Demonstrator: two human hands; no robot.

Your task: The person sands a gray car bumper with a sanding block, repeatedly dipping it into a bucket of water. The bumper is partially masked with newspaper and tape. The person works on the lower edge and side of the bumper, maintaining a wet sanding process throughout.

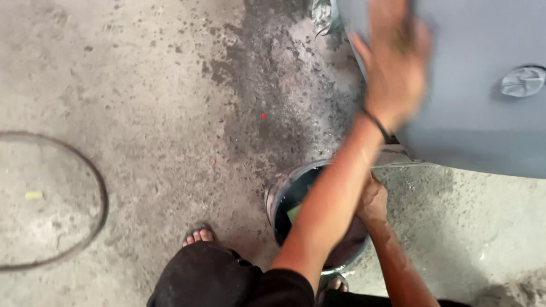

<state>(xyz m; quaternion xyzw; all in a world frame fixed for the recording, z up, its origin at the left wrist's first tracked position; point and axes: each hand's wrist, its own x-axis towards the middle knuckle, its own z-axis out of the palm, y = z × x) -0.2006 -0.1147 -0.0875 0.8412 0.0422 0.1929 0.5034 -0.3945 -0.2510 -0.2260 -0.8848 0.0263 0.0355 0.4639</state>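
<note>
1. Grey panel [478, 113]: a large matt grey, curved body panel fills the upper right of the view, raised above the floor [142, 113]. A crumpled bit of masking material [523, 81] is stuck on it near the right edge.
2. Left hand [395, 62]: laid flat on the panel's left part, blurred by motion, fingers [364, 51] spread and extended, clamped on nothing that can be made out. A dark band [378, 125] circles the wrist.
3. Right hand [372, 199]: below the panel's lower edge, at the rim of the bucket and largely hidden behind the left forearm; whether its fingers are apart or together cannot be told.
4. Bucket [284, 199]: a round metal pail of dark liquid standing on the floor directly beneath the arms, just ahead of a sandalled foot [198, 234].
5. Risk, as a judgement: the bucket stands close to the feet and under crossing arms, so a knock could tip it; the wet, dark-stained concrete [273, 102] could cause a slip.
6. Farther out: a thin dark hose or cable loop [101, 187] lies on the floor at left.
</note>
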